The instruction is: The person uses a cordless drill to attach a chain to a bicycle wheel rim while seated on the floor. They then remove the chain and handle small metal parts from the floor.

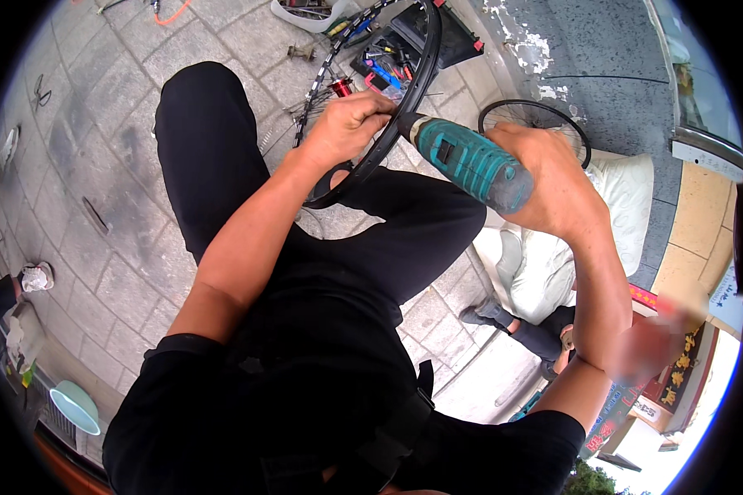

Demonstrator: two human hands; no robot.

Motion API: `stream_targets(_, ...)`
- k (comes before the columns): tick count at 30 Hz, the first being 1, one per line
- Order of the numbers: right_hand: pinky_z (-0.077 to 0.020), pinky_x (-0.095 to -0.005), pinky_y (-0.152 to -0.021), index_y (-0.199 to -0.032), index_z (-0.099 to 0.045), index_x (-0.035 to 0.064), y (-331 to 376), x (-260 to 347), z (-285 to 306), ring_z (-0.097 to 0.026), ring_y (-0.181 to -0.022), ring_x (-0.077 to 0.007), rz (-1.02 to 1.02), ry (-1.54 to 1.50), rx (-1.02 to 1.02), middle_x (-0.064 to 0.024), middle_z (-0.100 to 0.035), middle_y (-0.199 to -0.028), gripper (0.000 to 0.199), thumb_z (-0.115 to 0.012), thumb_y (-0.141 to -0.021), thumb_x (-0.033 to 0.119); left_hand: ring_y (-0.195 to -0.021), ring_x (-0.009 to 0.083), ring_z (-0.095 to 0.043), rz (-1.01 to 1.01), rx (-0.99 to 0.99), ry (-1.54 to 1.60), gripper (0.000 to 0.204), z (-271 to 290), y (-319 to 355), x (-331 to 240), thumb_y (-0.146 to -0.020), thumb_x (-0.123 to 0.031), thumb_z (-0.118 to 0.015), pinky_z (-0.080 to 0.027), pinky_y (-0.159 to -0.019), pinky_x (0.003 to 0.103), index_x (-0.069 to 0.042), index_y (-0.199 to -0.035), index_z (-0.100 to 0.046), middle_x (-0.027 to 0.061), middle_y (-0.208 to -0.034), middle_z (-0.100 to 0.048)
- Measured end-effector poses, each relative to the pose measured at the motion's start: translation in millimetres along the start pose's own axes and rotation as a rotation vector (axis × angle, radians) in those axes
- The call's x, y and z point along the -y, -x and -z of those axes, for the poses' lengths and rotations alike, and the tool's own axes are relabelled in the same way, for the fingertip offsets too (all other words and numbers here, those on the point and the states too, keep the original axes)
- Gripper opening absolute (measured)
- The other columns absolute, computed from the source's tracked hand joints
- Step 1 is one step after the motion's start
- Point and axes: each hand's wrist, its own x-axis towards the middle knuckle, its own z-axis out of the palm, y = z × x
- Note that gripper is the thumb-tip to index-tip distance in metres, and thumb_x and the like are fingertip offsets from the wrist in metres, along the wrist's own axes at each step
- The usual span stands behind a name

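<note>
A teal cordless drill (470,165) is gripped in my right hand (549,177), its chuck pointing left against the outer side of a black wheel rim (425,70). The rim stands upright between my knees, seen nearly edge-on. My left hand (351,128) is on the rim's inner side, close to the drill's tip. Its thumb and fingers are pinched together, and whatever they hold is too small to make out. A red hub (341,87) shows inside the rim, just above my left hand. Thin spokes (293,111) lie beside it.
Beyond the rim, an open black toolbox (380,62) holds tools, near a white basin (314,18). Another wheel (588,136) leans at the right by white sacks (627,190). A seated person's shoe (489,313) is at lower right, another person's shoe (37,277) at far left.
</note>
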Motion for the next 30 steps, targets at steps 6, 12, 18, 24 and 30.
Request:
stream_targets(6, -0.054, -0.0495, -0.078, -0.081, -0.066, 0.0014, -2, 1, -3, -0.068, -0.086, -0.044, -0.02, -0.057, -0.019, -0.0201, -0.069, -0.084, 0.02, -0.075, -0.067, 0.012, -0.094, 0.0232, -0.073, 0.027, -0.005, 0.011, 0.014, -1, 1, 4, -0.091, 0.006, -0.068, -0.058, -0.084, 0.032, 0.004, -0.104, -0.072, 0.0129, -0.104, -0.075)
stream_targets(12, -0.0563, -0.0453, -0.079, -0.086, -0.066, 0.0024, 0, -3, -12, -0.069, -0.085, -0.0423, -0.014, -0.104, -0.065, -0.0203, -0.068, -0.084, 0.029, -0.084, -0.065, 0.012, -0.097, 0.0219, -0.072, 0.039, -0.01, -0.024, 0.018, 0, 1, 7, -0.09, 0.008, -0.063, -0.057, -0.085, 0.031, 0.004, -0.105, -0.071, 0.0124, -0.107, -0.074)
stream_targets(18, -0.057, -0.0456, -0.076, -0.091, -0.07, 0.003, 0, -5, -18, -0.07, -0.082, -0.041, -0.016, -0.081, -0.102, -0.02, -0.071, -0.084, 0.03, -0.085, -0.066, 0.011, -0.096, 0.0267, -0.074, 0.017, -0.046, -0.007, 0.017, 0, 0, 18, -0.089, 0.005, -0.065, -0.058, -0.085, 0.033, 0.003, -0.104, -0.073, 0.0148, -0.105, -0.076)
stream_targets(24, -0.0568, -0.044, -0.072, -0.09, -0.072, 0.0027, -4, 3, -21, -0.07, -0.08, -0.0401, 0.017, -0.129, -0.152, -0.0206, -0.071, -0.082, 0.025, -0.082, -0.068, 0.009, -0.093, 0.0217, -0.072, 0.109, -0.054, -0.044, 0.016, 2, 0, 7, -0.091, 0.006, -0.064, -0.056, -0.082, 0.031, 0.005, -0.103, -0.073, 0.0137, -0.103, -0.075)
stream_targets(30, -0.0587, -0.0443, -0.073, -0.088, -0.076, 0.0047, -5, 2, -26, -0.072, -0.08, -0.0386, -0.044, -0.07, -0.116, -0.0189, -0.073, -0.08, 0.019, -0.078, -0.074, 0.016, -0.089, 0.0217, -0.072, 0.071, -0.059, -0.092, 0.015, 1, -1, 2, -0.09, 0.006, -0.063, -0.056, -0.08, 0.031, 0.005, -0.103, -0.072, 0.0129, -0.101, -0.075)
